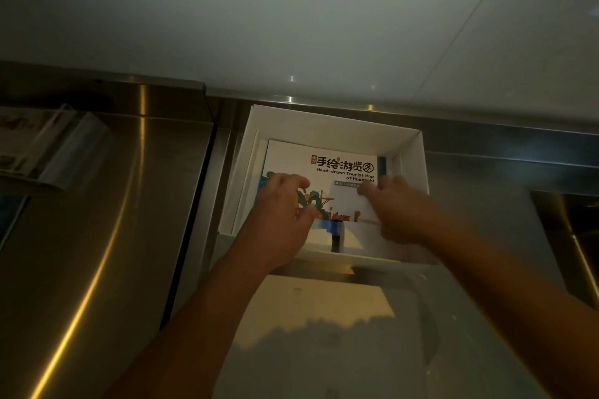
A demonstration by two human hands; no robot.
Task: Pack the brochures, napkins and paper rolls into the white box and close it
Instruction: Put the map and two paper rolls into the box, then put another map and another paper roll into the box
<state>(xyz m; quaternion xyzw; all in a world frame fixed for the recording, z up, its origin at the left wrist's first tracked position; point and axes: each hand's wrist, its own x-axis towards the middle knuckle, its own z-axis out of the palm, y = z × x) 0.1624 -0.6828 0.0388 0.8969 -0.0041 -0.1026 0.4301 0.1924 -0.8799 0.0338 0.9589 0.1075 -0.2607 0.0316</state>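
Tabletop (97, 236): dim stainless steel, white wall behind.
White box (409, 162): open, against wall.
Tourist map brochure (324, 165): flat inside box.
Left hand (285, 214): fingers curled, resting on brochure.
Right hand (398, 207): fingers pinching white napkin (353, 204); blurred.
Risk: napkin crumpling, brochure corner creasing against box wall.

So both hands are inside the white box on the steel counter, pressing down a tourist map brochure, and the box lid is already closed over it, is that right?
Not quite. The head view shows the white box open, with no lid over it. The rest holds: the left hand and right hand are inside the box on the steel counter, on the tourist map brochure.
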